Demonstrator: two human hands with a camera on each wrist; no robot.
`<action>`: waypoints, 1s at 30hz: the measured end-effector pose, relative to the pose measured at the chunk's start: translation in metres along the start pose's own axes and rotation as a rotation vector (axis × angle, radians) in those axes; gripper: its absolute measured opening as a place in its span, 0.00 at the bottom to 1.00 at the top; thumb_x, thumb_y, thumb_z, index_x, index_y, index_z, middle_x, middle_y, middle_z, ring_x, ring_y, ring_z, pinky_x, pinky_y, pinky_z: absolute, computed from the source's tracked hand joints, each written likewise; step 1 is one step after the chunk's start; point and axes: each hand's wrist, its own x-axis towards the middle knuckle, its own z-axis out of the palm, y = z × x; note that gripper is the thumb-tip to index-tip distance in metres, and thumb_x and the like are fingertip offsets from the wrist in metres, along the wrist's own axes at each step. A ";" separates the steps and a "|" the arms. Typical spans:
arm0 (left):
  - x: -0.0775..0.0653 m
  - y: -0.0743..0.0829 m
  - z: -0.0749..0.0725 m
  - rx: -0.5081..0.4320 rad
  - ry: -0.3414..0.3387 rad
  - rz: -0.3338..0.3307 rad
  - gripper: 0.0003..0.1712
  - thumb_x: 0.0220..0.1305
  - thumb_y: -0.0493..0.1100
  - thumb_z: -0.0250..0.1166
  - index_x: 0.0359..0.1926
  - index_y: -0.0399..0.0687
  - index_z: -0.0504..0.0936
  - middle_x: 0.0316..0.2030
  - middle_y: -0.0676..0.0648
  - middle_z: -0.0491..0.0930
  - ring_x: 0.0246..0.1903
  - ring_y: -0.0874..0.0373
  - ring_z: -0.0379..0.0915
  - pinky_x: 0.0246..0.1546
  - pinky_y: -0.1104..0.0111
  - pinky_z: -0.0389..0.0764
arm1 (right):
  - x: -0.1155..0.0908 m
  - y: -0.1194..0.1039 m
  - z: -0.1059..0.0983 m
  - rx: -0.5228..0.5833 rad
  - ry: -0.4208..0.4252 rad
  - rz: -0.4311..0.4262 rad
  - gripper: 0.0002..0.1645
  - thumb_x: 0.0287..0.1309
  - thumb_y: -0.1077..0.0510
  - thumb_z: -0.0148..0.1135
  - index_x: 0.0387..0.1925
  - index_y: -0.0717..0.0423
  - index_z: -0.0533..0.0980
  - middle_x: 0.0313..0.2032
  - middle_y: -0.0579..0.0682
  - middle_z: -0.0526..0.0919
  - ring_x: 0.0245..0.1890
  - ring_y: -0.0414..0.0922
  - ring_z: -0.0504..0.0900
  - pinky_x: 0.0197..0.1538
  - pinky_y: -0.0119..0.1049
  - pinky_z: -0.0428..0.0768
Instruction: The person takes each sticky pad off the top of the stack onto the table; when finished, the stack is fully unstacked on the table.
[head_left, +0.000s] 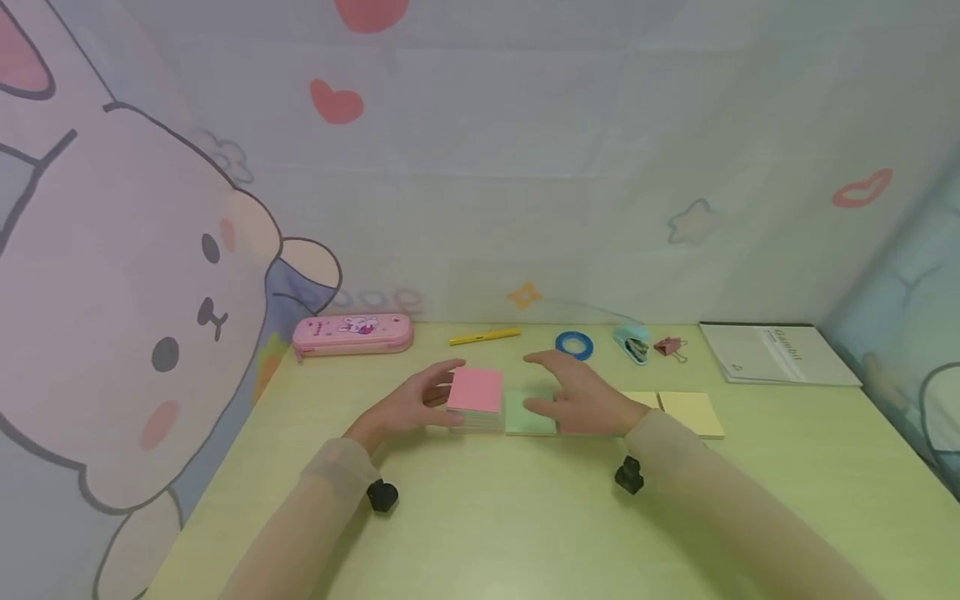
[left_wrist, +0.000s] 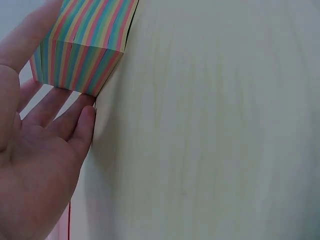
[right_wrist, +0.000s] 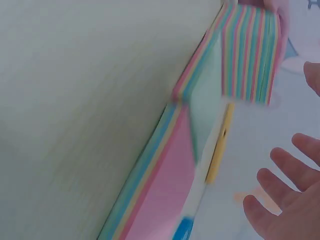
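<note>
My left hand [head_left: 408,406] holds the left side of a tall stack of sticky notes [head_left: 476,392], thumb along the front and fingers behind. The stack has a pink top and striped sides of pink, yellow, green and blue. Beside it lies a low green-topped sticky note pad [head_left: 522,419]. Over that pad and a pink-topped pad [head_left: 585,426] hovers my right hand [head_left: 592,397], its thumb and fingers spread apart with nothing between them. This hand and its forearm partly hide the pink-topped pad and a yellow pad [head_left: 640,398]. Another yellow pad [head_left: 692,414] lies at the row's right end.
Along the table's back edge lie a pink pencil case [head_left: 352,335], a yellow pen [head_left: 484,336], a roll of blue tape [head_left: 562,340], a mint stapler [head_left: 632,342] and a pink binder clip [head_left: 667,347]. A notebook [head_left: 780,353] lies at the back right. A printed cloth [head_left: 480,167] hangs behind.
</note>
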 end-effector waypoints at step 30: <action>0.002 -0.002 0.001 0.030 0.041 -0.025 0.46 0.65 0.37 0.75 0.80 0.47 0.64 0.77 0.45 0.66 0.76 0.44 0.63 0.79 0.56 0.62 | 0.007 -0.014 0.015 -0.154 -0.016 -0.006 0.46 0.59 0.48 0.78 0.72 0.65 0.70 0.64 0.58 0.79 0.64 0.54 0.77 0.69 0.52 0.78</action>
